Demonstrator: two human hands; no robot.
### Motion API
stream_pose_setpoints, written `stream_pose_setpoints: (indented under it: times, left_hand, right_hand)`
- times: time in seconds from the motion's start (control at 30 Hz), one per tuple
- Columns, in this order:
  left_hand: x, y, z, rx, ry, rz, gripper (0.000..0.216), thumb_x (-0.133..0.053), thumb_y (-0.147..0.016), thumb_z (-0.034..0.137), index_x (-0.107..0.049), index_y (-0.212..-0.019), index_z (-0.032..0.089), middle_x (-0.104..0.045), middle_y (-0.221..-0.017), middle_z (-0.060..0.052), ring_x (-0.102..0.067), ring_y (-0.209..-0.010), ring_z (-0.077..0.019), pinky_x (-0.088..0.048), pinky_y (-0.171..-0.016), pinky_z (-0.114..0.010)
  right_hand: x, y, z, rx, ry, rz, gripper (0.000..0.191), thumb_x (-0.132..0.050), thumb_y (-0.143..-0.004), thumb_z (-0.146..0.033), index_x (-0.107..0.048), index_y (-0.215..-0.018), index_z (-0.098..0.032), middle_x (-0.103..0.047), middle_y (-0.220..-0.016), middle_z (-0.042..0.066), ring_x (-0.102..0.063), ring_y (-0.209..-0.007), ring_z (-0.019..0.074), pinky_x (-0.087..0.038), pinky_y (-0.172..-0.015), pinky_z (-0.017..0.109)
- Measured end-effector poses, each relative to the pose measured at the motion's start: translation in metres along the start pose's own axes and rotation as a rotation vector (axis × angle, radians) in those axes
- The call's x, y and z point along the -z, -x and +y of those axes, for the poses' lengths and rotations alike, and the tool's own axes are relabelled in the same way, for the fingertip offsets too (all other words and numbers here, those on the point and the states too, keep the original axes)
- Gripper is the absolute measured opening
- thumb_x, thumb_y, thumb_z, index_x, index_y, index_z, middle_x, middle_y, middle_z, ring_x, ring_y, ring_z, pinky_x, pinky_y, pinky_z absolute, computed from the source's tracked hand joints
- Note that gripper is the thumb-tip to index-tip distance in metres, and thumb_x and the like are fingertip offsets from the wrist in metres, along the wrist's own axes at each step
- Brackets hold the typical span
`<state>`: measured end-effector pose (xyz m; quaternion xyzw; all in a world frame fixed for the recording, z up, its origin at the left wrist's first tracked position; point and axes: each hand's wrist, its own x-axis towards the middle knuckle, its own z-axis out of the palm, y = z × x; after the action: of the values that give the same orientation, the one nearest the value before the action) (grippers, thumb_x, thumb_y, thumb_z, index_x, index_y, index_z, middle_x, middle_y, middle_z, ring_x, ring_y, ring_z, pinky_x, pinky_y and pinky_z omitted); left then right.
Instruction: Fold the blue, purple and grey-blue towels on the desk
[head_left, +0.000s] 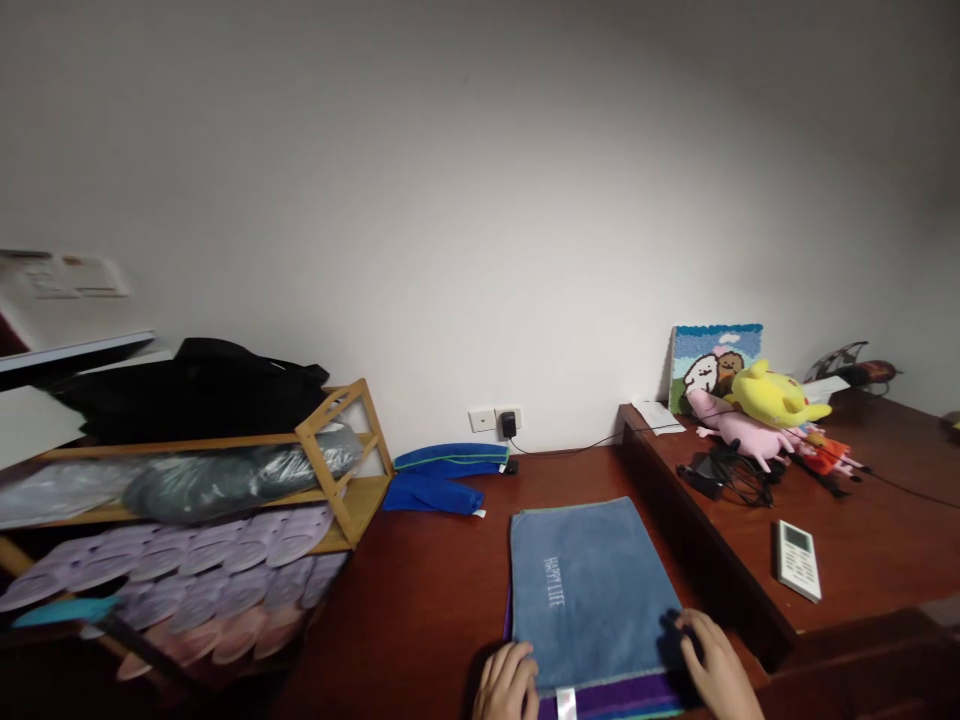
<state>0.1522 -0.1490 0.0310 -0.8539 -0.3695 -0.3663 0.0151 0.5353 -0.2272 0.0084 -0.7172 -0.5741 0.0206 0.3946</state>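
A grey-blue towel [589, 585] with white lettering lies flat on the dark red wooden table [420, 600], on top of a purple towel [615, 698] that shows along its near edge. My left hand [508, 682] rests on the near left corner of the towel, fingers curled over its edge. My right hand [712, 665] lies at the near right corner, fingers bent onto the cloth. Both hands are cut off by the bottom of the frame.
A folded blue cloth [442, 475] lies by the wall socket [495, 418]. A wooden rack [330, 470] with bags and purple slippers stands at the left. The raised desk [862, 540] at the right holds plush toys [765, 410], cables and a white remote [797, 558].
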Motion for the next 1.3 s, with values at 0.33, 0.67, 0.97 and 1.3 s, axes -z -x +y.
stream_pose_setpoints:
  times: [0.33, 0.67, 0.97, 1.3]
  left_hand:
    - [-0.062, -0.069, 0.025, 0.01, -0.002, -0.43, 0.056, -0.048, -0.102, 0.047, -0.039, -0.156, 0.036, -0.042, -0.163, -0.002, -0.04, -0.148, -0.0289, -0.038, -0.12, -0.055]
    - [-0.089, -0.124, 0.0, 0.112, -0.05, -0.382, 0.05, -0.033, -0.106, 0.043, -0.048, -0.152, 0.028, -0.045, -0.161, -0.005, -0.038, -0.15, -0.0249, -0.03, -0.125, -0.051]
    - [-0.141, -0.17, -0.072, 0.206, -0.142, -0.458, 0.059, -0.036, -0.102, 0.056, -0.038, -0.157, 0.034, -0.034, -0.167, -0.003, -0.028, -0.154, -0.0269, -0.024, -0.125, -0.053]
    - [-0.138, -0.173, -0.11, 0.409, -0.308, -0.422, 0.06, -0.032, -0.103, 0.047, -0.04, -0.157, 0.022, -0.038, -0.164, -0.008, -0.029, -0.154, -0.0264, -0.026, -0.125, -0.048]
  right_hand:
    - [-0.061, -0.024, -0.059, -0.011, 0.266, -0.445, 0.062, -0.033, -0.099, -0.06, -0.04, -0.155, -0.035, -0.036, -0.164, -0.002, -0.025, -0.154, 0.028, -0.02, -0.127, 0.054]
    - [-0.063, -0.145, -0.057, 0.041, 0.259, -0.376, 0.06, -0.025, -0.102, -0.052, -0.046, -0.153, -0.028, -0.042, -0.162, 0.003, -0.034, -0.151, 0.0229, -0.021, -0.126, 0.043]
    - [-0.126, -0.176, -0.005, -0.168, 0.403, -0.408, 0.067, -0.02, -0.101, -0.055, -0.02, -0.163, -0.03, -0.017, -0.171, -0.004, -0.016, -0.157, 0.0243, -0.016, -0.127, 0.045]
    - [-0.124, -0.179, -0.006, -0.205, 0.406, -0.436, 0.067, -0.02, -0.101, -0.056, -0.018, -0.163, -0.03, -0.018, -0.17, -0.005, -0.016, -0.157, 0.0248, -0.015, -0.127, 0.045]
